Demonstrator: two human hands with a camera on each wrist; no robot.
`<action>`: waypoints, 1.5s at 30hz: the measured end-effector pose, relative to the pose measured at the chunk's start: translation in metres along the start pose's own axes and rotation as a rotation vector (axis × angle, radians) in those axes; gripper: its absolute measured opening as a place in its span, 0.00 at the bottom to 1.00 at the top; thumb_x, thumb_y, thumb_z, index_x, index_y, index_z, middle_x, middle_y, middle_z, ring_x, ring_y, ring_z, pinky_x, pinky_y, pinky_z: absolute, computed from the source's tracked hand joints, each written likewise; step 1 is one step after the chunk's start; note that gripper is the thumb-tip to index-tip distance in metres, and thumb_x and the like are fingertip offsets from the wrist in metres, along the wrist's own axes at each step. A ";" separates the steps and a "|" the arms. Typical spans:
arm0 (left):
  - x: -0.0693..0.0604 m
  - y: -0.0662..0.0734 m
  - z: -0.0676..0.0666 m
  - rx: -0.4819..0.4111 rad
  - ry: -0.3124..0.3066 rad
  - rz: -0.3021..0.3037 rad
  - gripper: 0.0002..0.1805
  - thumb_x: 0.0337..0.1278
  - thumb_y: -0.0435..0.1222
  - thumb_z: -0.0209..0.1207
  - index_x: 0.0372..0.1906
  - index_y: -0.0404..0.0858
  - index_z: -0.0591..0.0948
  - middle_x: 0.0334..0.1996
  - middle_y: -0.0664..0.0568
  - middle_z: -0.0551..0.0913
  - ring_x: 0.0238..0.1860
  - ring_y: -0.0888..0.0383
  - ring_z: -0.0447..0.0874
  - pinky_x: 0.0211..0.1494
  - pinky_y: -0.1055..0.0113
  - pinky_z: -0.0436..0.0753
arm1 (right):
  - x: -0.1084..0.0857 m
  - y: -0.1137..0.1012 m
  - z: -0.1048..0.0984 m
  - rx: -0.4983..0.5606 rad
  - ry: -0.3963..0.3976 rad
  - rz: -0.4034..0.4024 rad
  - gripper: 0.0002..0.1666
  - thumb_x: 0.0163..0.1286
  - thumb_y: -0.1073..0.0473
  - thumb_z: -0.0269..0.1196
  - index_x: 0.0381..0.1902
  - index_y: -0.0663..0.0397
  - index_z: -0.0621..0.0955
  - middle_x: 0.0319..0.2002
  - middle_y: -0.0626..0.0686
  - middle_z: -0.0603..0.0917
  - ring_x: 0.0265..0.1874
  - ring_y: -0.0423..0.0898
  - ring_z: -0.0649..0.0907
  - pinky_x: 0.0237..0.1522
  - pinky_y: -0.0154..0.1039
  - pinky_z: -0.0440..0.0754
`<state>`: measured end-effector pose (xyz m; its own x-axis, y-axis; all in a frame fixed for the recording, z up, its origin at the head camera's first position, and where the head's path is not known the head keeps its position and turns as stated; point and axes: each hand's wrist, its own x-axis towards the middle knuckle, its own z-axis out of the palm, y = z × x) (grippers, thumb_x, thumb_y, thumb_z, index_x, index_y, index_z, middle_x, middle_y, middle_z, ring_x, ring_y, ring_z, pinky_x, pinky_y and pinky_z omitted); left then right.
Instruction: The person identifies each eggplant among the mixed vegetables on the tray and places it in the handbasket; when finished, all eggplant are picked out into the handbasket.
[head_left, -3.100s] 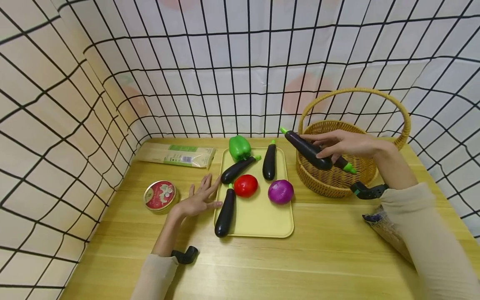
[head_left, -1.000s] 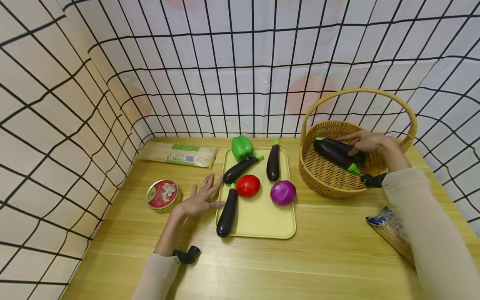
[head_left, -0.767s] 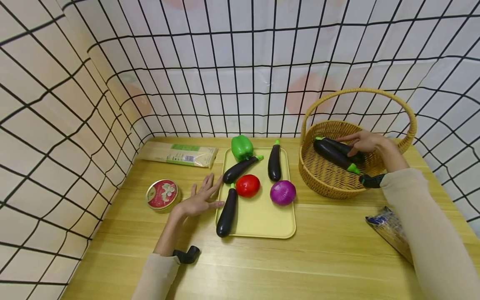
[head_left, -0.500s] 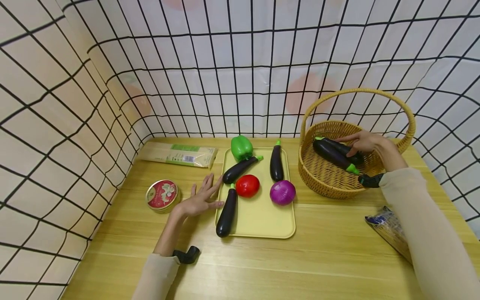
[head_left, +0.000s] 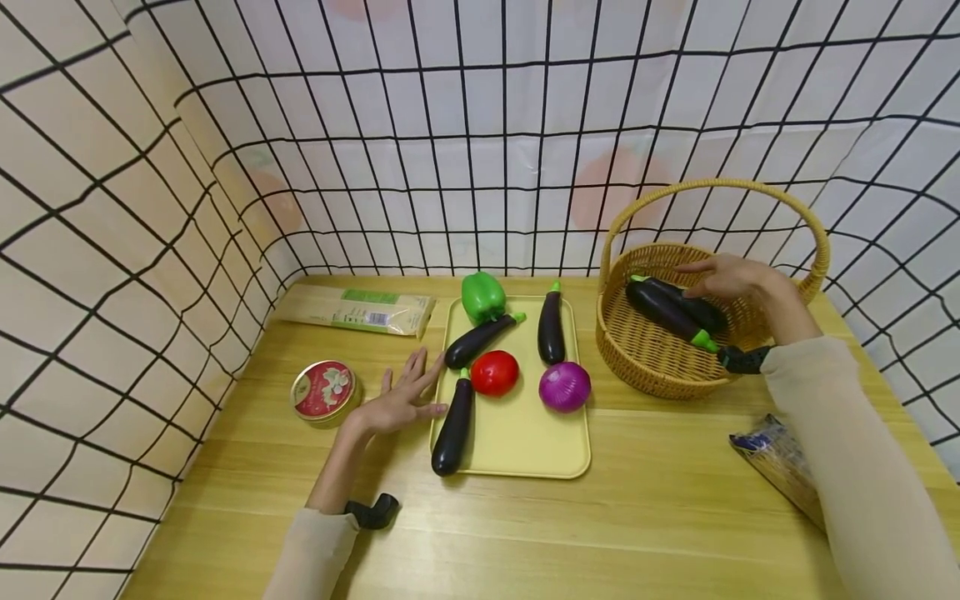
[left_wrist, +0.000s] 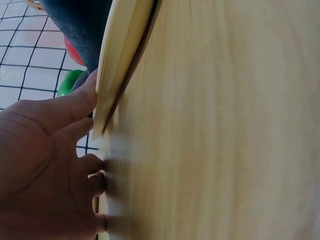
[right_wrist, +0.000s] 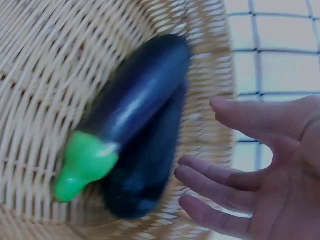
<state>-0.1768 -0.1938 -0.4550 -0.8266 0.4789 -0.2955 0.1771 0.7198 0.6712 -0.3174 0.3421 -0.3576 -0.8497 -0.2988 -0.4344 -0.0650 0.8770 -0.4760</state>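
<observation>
At the right rear of the wooden table point(head_left: 637, 517), inside the wicker basket point(head_left: 637, 367), we see two eggplants lying side by side and touching: the nearer eggplant point(head_left: 660, 308), green cap pointing rightward, and the farther eggplant point(head_left: 708, 313). Above them we note the right hand point(head_left: 727, 277), grasping nothing, its fingers loosely extended beside rather than around the eggplants. At the left edge of the yellow tray point(head_left: 525, 442) we find the left hand point(head_left: 393, 406), spread and unclenched; its thumb and index finger touch the tray's rim, and the other fingertips appear to rest on the table. On the tray we count the leftmost eggplant point(head_left: 453, 429), crossing the left rim; the slanted eggplant point(head_left: 474, 343), against the green pepper point(head_left: 483, 297); the upright-pointing eggplant point(head_left: 551, 329); the red tomato point(head_left: 495, 372); and the purple onion point(head_left: 565, 387), by the right rim. Farther left, we observe the round tin point(head_left: 323, 390) and the long packet point(head_left: 352, 308).
</observation>
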 end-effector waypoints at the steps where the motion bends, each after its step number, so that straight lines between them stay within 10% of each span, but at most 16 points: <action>1: 0.000 0.000 0.000 0.003 0.000 -0.001 0.46 0.76 0.47 0.55 0.85 0.47 0.41 0.83 0.37 0.23 0.84 0.40 0.17 0.78 0.31 0.20 | -0.003 -0.005 0.000 -0.015 -0.002 -0.015 0.42 0.80 0.51 0.58 0.80 0.66 0.58 0.76 0.84 0.46 0.74 0.83 0.48 0.69 0.80 0.55; 10: -0.002 -0.001 -0.001 0.006 0.001 -0.004 0.46 0.76 0.47 0.56 0.85 0.46 0.41 0.83 0.37 0.23 0.84 0.40 0.17 0.78 0.31 0.20 | -0.032 -0.064 0.011 -0.024 -0.050 -0.124 0.45 0.79 0.37 0.56 0.80 0.60 0.61 0.76 0.73 0.65 0.71 0.74 0.68 0.66 0.74 0.68; 22: -0.001 0.001 -0.002 -0.003 -0.001 -0.004 0.46 0.76 0.47 0.56 0.85 0.47 0.42 0.83 0.37 0.23 0.84 0.40 0.17 0.78 0.31 0.20 | -0.047 -0.121 0.043 -0.030 0.035 -0.314 0.35 0.80 0.47 0.58 0.77 0.57 0.69 0.61 0.61 0.84 0.55 0.54 0.84 0.57 0.52 0.82; 31: 0.003 -0.001 -0.002 0.013 -0.007 -0.001 0.46 0.76 0.48 0.56 0.85 0.48 0.41 0.83 0.38 0.23 0.84 0.40 0.17 0.78 0.32 0.20 | -0.012 -0.146 0.086 0.066 -0.003 -0.285 0.47 0.80 0.47 0.58 0.84 0.60 0.50 0.73 0.77 0.67 0.71 0.72 0.72 0.67 0.65 0.76; 45: 0.001 0.000 -0.003 0.013 -0.007 -0.002 0.46 0.76 0.48 0.56 0.85 0.47 0.42 0.83 0.37 0.23 0.84 0.39 0.17 0.78 0.31 0.21 | 0.027 -0.162 0.124 -0.013 0.004 -0.197 0.49 0.79 0.49 0.57 0.81 0.70 0.48 0.80 0.74 0.53 0.79 0.69 0.60 0.80 0.62 0.59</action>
<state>-0.1791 -0.1945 -0.4532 -0.8230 0.4813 -0.3017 0.1826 0.7270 0.6619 -0.2652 0.1454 -0.3871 -0.8216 -0.4642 -0.3309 -0.2376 0.8065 -0.5415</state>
